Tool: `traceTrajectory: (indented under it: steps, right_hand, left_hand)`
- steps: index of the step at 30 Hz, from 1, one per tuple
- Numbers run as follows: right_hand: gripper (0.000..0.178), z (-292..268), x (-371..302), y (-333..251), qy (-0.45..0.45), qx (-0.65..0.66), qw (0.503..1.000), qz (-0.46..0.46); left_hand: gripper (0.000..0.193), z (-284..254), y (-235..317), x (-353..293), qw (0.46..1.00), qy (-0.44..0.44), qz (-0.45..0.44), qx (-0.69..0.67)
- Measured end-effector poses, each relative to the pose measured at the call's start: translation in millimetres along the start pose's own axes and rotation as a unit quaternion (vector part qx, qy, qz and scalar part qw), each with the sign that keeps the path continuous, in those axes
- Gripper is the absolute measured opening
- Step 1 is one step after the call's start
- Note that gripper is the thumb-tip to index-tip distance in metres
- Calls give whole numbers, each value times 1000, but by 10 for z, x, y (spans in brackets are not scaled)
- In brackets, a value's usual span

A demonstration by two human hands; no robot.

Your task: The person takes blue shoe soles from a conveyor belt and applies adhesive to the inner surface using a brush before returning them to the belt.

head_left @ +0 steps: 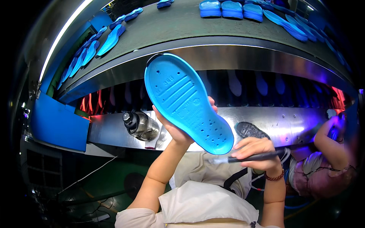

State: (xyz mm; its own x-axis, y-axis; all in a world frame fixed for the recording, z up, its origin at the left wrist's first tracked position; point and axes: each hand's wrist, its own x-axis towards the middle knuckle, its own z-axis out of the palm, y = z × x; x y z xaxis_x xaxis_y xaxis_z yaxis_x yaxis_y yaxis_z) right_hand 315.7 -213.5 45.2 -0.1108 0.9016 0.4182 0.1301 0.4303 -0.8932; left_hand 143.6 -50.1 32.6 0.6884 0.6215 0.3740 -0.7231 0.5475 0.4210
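A bright blue shoe sole (190, 102) is held up at a tilt over the steel bench, its surface with grooves and small holes toward me. My left hand (173, 129) is closed round its middle from behind, fingertips showing at the right edge. A small black patch marks the sole's upper left rim. In my right hand (260, 150) is a brush (235, 159) with a dark handle, gripped just right of the sole's lower end. Its pale tip is blurred, so I cannot tell whether it touches the sole. A thin clear tube trails from the handle's other end.
On the steel bench (289, 121) stand a bottle (148, 127) and a black sole-shaped piece (249, 130). Beyond, a green conveyor belt (163, 30) carries several blue soles (232, 9). More soles line the lit slot beneath it. Another person (329, 152) works at the right.
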Motion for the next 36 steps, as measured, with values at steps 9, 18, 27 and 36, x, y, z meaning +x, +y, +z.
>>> traceTrajectory:
  steps: [9, 18, 27, 36]
  right_hand:
    - [23, 382, -15, 121, 256, 327, 903, 113]
    - [20, 44, 140, -110, -22, -62, 998, 8]
    - [22, -277, 194, -399, -159, -102, 982, 9]
    - [20, -426, 106, -396, -161, -116, 979, 54]
  left_hand:
    - [82, 130, -389, -237, 993, 68, -88, 42]
    - [60, -9, -55, -84, 939, 19, -343, 27]
    - [61, 255, 181, 40, 812, 97, -550, 169]
    - [63, 210, 292, -11, 844, 20, -501, 191]
